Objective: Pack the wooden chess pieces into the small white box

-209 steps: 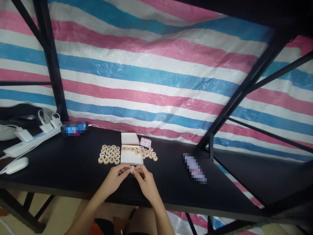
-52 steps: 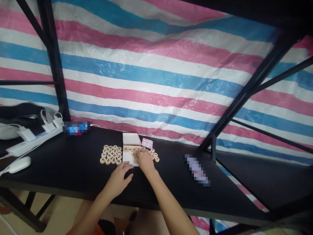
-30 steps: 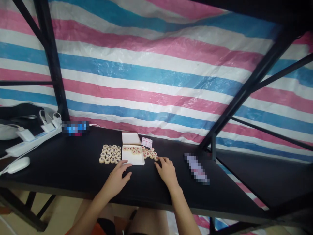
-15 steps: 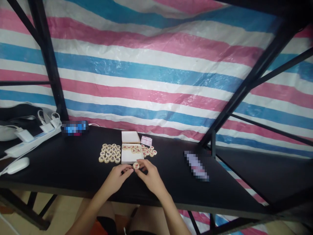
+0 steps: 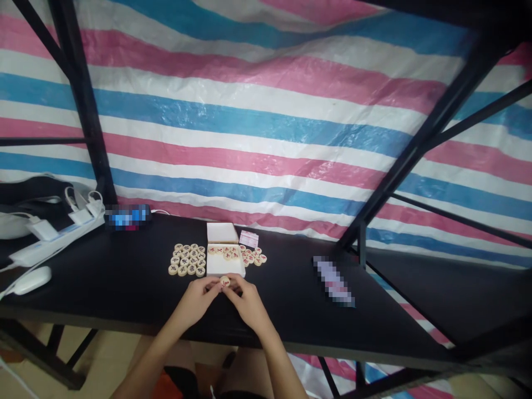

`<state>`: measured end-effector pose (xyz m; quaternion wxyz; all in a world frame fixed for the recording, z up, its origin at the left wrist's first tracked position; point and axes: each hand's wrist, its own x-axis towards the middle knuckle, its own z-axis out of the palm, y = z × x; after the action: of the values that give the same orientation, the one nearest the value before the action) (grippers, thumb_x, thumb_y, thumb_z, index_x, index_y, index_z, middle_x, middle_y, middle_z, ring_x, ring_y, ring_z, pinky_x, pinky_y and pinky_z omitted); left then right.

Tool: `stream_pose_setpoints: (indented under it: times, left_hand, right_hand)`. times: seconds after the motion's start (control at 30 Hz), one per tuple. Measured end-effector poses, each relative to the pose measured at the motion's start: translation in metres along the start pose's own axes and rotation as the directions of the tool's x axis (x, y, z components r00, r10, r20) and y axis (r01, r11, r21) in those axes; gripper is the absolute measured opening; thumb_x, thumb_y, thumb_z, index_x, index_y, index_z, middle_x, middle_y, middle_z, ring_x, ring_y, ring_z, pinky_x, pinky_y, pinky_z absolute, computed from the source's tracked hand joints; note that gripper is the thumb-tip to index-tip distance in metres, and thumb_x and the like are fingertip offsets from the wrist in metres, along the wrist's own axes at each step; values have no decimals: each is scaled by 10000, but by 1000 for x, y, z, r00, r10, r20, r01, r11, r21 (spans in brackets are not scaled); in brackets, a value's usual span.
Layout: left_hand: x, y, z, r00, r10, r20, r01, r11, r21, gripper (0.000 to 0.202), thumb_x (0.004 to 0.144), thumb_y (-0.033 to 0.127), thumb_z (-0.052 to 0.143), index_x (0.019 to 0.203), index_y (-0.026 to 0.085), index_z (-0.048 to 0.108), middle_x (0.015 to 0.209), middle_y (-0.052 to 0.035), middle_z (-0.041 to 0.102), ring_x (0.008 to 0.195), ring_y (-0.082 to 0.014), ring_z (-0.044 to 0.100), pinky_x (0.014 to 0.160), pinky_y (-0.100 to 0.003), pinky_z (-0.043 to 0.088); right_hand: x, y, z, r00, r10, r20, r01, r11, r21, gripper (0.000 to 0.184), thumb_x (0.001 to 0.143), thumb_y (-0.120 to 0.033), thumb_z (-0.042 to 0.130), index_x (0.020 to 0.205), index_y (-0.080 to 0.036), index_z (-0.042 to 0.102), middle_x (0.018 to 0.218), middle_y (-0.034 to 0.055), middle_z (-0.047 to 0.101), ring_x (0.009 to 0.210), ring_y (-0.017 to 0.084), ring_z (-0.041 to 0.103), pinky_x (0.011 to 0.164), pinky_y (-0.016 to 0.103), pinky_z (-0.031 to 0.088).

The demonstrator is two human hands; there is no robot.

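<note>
Head view: left hand and right hand pinch a red-marked piece near the white box — seemingly by its rim alone, so a loosened grip could drop it.

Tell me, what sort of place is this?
Probably a makeshift desk corner indoors, perhaps in a home or dorm, though I can't be sure. A striped plastic sheet hangs behind a black desk framed by metal bars, and a power strip with plugged-in chargers lies at the left.
</note>
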<state>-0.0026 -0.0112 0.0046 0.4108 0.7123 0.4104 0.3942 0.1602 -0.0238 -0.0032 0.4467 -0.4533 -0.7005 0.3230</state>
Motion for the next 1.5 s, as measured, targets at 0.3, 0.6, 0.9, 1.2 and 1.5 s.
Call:
stream_pose_setpoints:
  times: [0.3,0.6,0.9,1.2,1.5]
  left_hand:
    - [1,-1,4,1000,15,15,-18,976,217,327,879,355,428,843,170,694,789,-39,706,687,-180,609,632,-247,422]
    - [0,2,3,999,6,-44,-5,1000,23,255,851,345,475,929,181,654,789,-29,707,700,-172,625,639,-244,457]
    - [0,-4,3,1000,1,-23,0,1000,23,236,832,290,491,948,171,658,758,-26,686,683,-167,605,616,-239,438]
    - [0,3,3,1000,-6,-27,7,1000,28,223,836,333,502,874,172,651,754,-28,691,684,-166,610,621,-237,448]
    - [0,1,2,1000,-13,-22,12,1000,-20,234,838,364,506,839,174,644,783,-34,698,722,-174,625,661,-250,464]
  right_hand:
    - [0,4,0,997,-50,-57,43,993,-110,191,874,-246,487,1019,-209,607,934,40,638,829,161,598,728,251,460]
    - [-2,-7,-2,998,-57,6,57,996,-67,252,927,-298,415,1055,-224,619,997,36,676,907,175,617,833,280,448]
    - [-3,-4,-1,999,34,-21,-36,997,-68,251,927,-359,415,1058,-227,582,793,2,671,728,152,621,709,240,456]
    - [-5,-7,-2,999,32,-8,-33,995,-98,238,933,-348,410,1055,-234,580,757,-4,678,716,158,639,703,236,452]
    - [-5,-9,-1,999,29,-18,-30,997,-75,231,924,-351,430,1049,-236,587,811,11,701,749,172,651,717,253,469]
